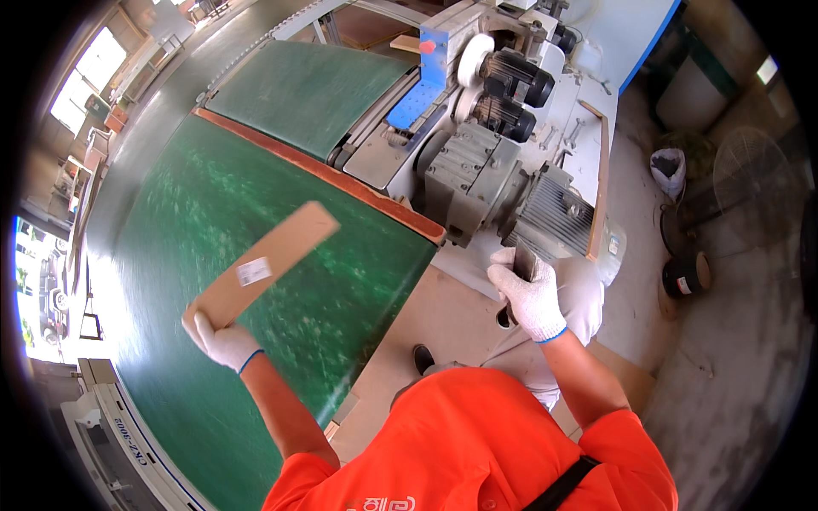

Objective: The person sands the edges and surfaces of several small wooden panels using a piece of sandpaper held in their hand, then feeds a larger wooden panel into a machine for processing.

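Observation:
Over the green conveyor belt (341, 281), my left hand (226, 345) in a white knitted glove grips one end of a long flat brown strip (294, 234). It looks like cardboard and has a white label (253, 272) stuck near its middle. The strip slants up and to the right, its far end slightly blurred. My right hand (532, 302), gloved the same way, is closed in front of the grey motor (554, 209). A small dark flat piece (526, 263) shows between its thumb and fingers; its kind cannot be made out.
A reddish-brown bar (315, 175) separates the near belt from a second green belt (298, 94). Beyond stands a machine with a blue bracket (417, 104) and black motors (517, 78). Wrenches (575, 132) lie on its white top. At right are a fan (750, 166) and a black bucket (687, 276).

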`<action>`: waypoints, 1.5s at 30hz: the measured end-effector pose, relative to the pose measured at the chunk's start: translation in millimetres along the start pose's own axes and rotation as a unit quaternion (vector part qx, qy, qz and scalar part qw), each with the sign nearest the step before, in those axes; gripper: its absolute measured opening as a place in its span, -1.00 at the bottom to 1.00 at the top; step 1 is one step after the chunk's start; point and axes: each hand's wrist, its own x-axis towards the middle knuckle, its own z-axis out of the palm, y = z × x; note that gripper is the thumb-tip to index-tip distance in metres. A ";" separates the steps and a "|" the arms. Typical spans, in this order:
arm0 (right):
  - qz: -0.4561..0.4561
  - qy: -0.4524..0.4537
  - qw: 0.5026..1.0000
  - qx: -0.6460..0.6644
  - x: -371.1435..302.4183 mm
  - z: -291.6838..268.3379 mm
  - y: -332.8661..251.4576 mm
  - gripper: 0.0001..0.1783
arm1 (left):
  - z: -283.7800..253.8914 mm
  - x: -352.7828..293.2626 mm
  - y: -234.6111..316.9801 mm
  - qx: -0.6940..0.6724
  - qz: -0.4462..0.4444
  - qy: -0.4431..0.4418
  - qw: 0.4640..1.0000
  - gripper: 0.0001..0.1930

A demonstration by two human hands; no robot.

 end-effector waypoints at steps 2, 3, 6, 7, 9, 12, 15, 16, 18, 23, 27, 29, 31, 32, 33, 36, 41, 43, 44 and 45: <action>0.041 0.003 0.999 0.023 11.0 -7.8 13.1 -0.89 | -43.9 7.1 -42.3 -0.019 -0.038 0.112 0.993 -0.59; 0.062 0.004 0.997 0.035 16.2 -11.8 19.0 -0.90 | -55.9 1.0 -54.9 -0.125 -0.105 0.175 0.971 -0.54; 0.117 -0.016 0.992 0.032 20.6 -13.2 11.1 -0.90 | -108.7 -20.9 -107.1 -0.088 -0.270 0.215 0.935 -0.52; 0.131 -0.022 0.991 0.032 20.8 -14.9 8.2 -0.89 | -96.7 -38.8 -93.5 -0.038 -0.284 0.196 0.938 -0.55; 0.154 -0.026 0.987 0.043 22.6 -16.3 8.8 -0.83 | -90.1 -47.8 -80.4 -0.005 -0.327 0.145 0.934 -0.62; 0.192 -0.030 0.976 0.099 26.5 -22.2 7.3 -0.73 | -59.6 -50.9 -65.5 0.000 -0.371 0.096 0.924 -0.70; 0.185 -0.043 0.973 0.129 34.4 -30.7 -0.3 -0.70 | -25.2 -64.7 -69.4 0.028 -0.299 -0.001 0.954 -0.69; 0.171 -0.055 0.977 0.115 38.0 -35.2 -10.4 -0.68 | -4.5 -73.3 -68.5 0.036 -0.296 -0.037 0.954 -0.70; 0.139 -0.057 0.985 0.090 47.3 -45.0 -28.9 -0.70 | 50.5 -92.9 -66.7 0.069 -0.286 -0.116 0.949 -0.74; 0.147 0.027 0.989 0.019 67.0 -64.7 -55.1 -0.73 | 177.3 -122.9 -115.5 0.138 -0.031 -0.414 0.899 -0.77; 0.109 0.016 0.992 0.068 70.1 -88.8 -37.8 -0.66 | 291.8 -131.2 -100.3 0.274 0.195 -0.519 0.786 -0.56; 0.095 0.025 0.993 0.058 69.6 -96.0 -40.9 -0.66 | 333.6 -121.6 -105.6 0.325 0.252 -0.539 0.735 -0.47; 0.105 0.043 0.990 0.080 68.2 -101.2 -52.4 -0.68 | 367.6 -106.4 -122.8 0.359 0.300 -0.539 0.701 -0.34; 0.108 0.050 0.988 0.096 65.0 -106.6 -52.3 -0.70 | 376.6 -101.8 -130.0 0.360 0.319 -0.549 0.683 -0.29; 0.102 0.054 0.987 0.112 65.2 -112.1 -53.1 -0.73 | 390.3 -95.5 -136.1 0.358 0.343 -0.554 0.669 -0.24; 0.094 0.066 0.986 0.117 64.6 -125.0 -55.0 -0.72 | 422.8 -92.5 -136.2 0.420 0.338 -0.578 0.613 -0.04; 0.099 0.083 0.986 0.105 60.7 -132.5 -62.6 -0.73 | 445.2 -92.1 -129.8 0.449 0.334 -0.600 0.572 0.12; 0.098 0.083 0.986 0.108 60.3 -133.0 -62.8 -0.72 | 440.7 -87.7 -128.1 0.449 0.327 -0.614 0.560 0.14; 0.099 0.086 0.986 0.104 60.7 -132.6 -63.7 -0.72 | 441.3 -83.6 -139.6 0.437 0.354 -0.607 0.562 0.10; 0.104 0.087 0.986 0.102 60.1 -130.7 -63.0 -0.72 | 437.6 -80.0 -144.4 0.429 0.378 -0.599 0.560 0.06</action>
